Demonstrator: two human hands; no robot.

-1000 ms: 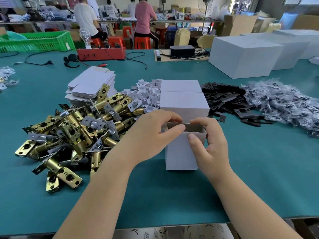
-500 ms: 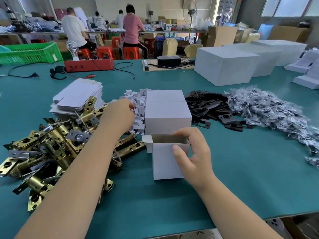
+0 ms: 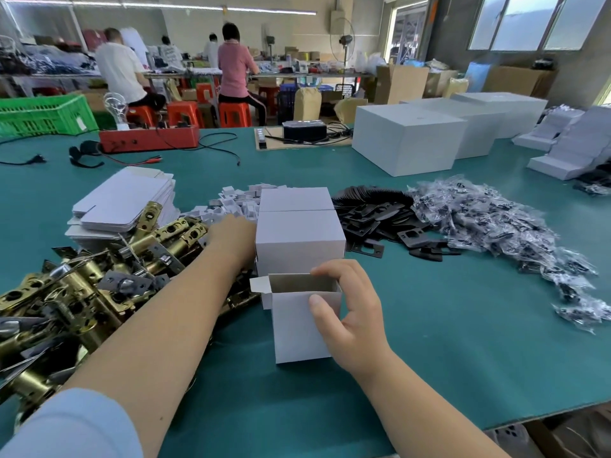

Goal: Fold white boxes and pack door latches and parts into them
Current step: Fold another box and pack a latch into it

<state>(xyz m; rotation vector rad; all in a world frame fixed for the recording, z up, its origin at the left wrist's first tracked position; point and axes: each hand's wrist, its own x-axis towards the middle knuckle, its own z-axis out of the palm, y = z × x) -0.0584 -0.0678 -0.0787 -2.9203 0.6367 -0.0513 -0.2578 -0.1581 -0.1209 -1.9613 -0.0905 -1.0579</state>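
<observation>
An open white box (image 3: 299,320), still unfilled, is steadied near the table's front edge by the right hand (image 3: 350,314); the left hand (image 3: 231,238) is stretched toward small white parts (image 3: 236,201), its fingers hidden. Two closed boxes (image 3: 299,226) are stacked behind.

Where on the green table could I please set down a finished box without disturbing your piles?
Bare green mat lies right of the open white box, below the clear bagged parts. Another strip runs along the near edge. Left is crowded with brass latches.
</observation>
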